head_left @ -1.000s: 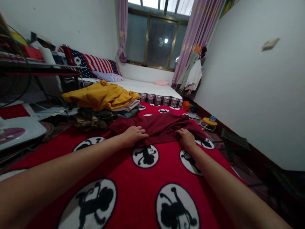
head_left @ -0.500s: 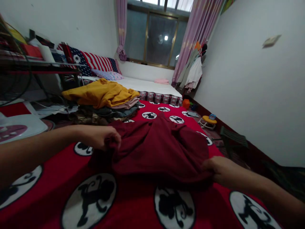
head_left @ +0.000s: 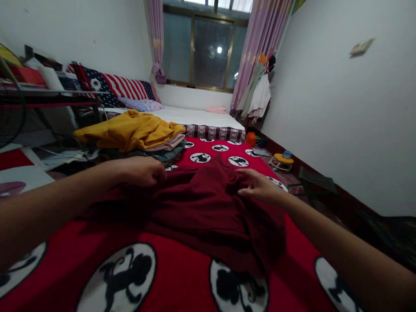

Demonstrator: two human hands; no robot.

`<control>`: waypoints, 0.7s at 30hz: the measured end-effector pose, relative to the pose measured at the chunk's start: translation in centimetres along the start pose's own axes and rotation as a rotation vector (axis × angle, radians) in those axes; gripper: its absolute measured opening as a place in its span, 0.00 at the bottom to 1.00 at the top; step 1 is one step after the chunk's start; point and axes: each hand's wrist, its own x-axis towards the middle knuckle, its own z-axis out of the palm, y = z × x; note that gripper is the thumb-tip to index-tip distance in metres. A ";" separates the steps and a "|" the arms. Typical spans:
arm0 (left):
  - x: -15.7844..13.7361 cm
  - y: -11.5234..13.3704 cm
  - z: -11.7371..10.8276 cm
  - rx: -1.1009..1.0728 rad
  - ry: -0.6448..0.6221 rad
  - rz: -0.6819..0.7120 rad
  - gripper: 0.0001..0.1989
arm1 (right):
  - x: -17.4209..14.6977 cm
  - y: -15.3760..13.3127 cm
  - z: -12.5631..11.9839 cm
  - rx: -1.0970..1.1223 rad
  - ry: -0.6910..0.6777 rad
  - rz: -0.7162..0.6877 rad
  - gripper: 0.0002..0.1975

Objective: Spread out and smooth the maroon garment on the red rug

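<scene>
Maroon fabric (head_left: 201, 208) lies under the left hand (head_left: 141, 171), fingers curled, grip unclear, and the right hand (head_left: 261, 187), thumb and fingers parted; yellow clothing (head_left: 133, 130) sits beyond the left fingers.

2 hands (head_left: 143, 171) (head_left: 260, 186), 1 maroon garment (head_left: 208, 203), 2 curtains (head_left: 156, 34) (head_left: 260, 39)

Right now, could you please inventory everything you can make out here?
Garment: 1, maroon, on blanket
Blanket: 1, red, foreground
Clothes pile: 1, yellow atop, left
Bed: 1, white, beneath window
Pillow: 1, lilac, on bed
Patterned fabric: 1, multicoloured, behind pillow
Folded cloth: 1, pink, on bed
Window: 1, dark, far wall
Curtains: 2, purple, flanking window
Hanging clothes: several, pale, right corner
Round stool: 1, yellow, right floor
Folding stool: 1, green, right floor
Desk: 1, dark, left
Clutter: uncounted, mixed, desk and floor
Left hand: 1, bare, at garment
Right hand: 1, bare, at garment
</scene>
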 end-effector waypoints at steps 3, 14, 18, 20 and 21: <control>3.7 2.0 3.2 0.068 0.002 0.134 0.23 | 2.0 -0.6 3.0 -0.295 -0.032 -0.013 0.47; 9.4 -1.3 9.6 -0.185 0.321 -0.061 0.33 | -2.7 6.8 -6.2 -0.804 0.008 0.578 0.14; 10.1 -1.7 9.2 -0.475 0.303 -0.158 0.34 | -3.1 7.5 -6.2 -0.820 -0.040 0.560 0.15; 10.0 -1.7 8.5 -0.644 0.257 -0.185 0.35 | -2.4 6.8 -4.9 -0.744 0.069 0.482 0.23; 9.7 -1.7 8.0 -0.702 0.206 -0.190 0.35 | -1.9 6.5 -4.2 -0.690 0.102 0.442 0.28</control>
